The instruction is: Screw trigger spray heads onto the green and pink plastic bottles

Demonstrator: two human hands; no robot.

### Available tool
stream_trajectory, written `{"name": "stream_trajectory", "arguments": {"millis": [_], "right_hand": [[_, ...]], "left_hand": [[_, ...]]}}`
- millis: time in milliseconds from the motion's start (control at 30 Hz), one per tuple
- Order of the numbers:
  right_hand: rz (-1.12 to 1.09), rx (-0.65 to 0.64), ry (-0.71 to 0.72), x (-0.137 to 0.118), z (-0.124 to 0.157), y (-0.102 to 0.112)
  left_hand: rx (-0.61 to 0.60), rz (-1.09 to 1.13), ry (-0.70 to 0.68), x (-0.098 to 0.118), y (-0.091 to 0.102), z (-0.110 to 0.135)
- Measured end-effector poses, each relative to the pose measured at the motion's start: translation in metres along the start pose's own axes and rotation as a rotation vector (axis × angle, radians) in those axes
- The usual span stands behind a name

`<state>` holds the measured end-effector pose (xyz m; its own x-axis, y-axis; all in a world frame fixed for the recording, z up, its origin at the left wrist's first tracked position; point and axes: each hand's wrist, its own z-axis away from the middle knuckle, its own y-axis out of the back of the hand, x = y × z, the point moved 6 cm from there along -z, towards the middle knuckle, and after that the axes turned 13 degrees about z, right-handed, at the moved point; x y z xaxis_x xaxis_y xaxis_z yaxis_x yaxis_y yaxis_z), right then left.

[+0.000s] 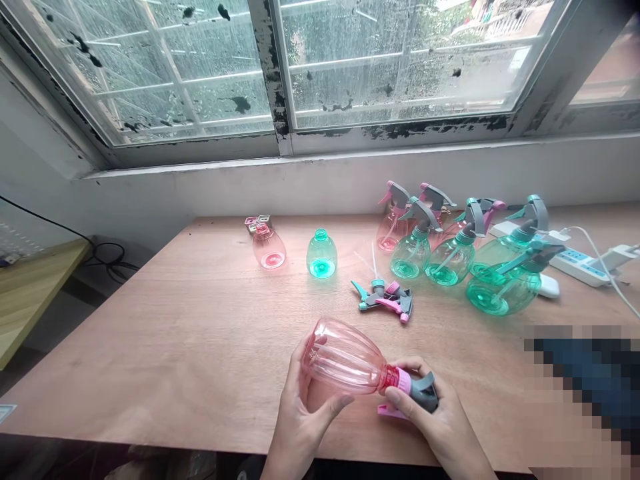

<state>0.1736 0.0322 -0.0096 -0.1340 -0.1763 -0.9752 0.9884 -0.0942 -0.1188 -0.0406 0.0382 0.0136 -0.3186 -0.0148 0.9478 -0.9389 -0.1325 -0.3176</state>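
Observation:
A clear pink spray bottle (347, 357) lies tilted on its side above the table's front part, base to the left. My left hand (305, 407) cups its rounded base, fingers behind and thumb along the near side. At the neck, my right hand (430, 407) grips the pink collar and grey spray head (424, 392), whose pink trigger points down toward me. Just beyond the bottle lie two loose spray heads, one teal and grey (371, 297), one pink and grey (400, 303). Farther back stand an open pink bottle (270, 248) and an open green bottle (321, 255).
Several spray bottles with heads on, green (410, 253) and pink (391, 230), stand at the back right. Behind them lies a white power strip (580, 263) with cables. Small boxes (257, 222) sit at the back left. A window (400, 67) rises beyond the wooden table (175, 373).

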Motion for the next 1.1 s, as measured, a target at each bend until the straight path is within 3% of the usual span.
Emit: {"name": "stream_trajectory", "arguments": {"millis": [233, 633, 833, 1100], "right_hand": [[-0.004, -0.017, 0.021, 0.0005, 0.0004, 0.0008], [-0.026, 0.05, -0.005, -0.0005, -0.0015, 0.0068], [-0.002, -0.014, 0.011, -0.0013, -0.0004, -0.0003], [-0.001, 0.006, 0.004, -0.0023, 0.0012, 0.001]], "left_hand": [[-0.132, 0.044, 0.036, 0.0, -0.0015, 0.006], [-0.062, -0.024, -0.032, 0.0013, -0.0023, -0.0003], [-0.104, -0.071, 0.028, 0.0034, -0.0044, 0.0032], [0.005, 0.017, -0.01, 0.0009, -0.0021, 0.0022]]}}
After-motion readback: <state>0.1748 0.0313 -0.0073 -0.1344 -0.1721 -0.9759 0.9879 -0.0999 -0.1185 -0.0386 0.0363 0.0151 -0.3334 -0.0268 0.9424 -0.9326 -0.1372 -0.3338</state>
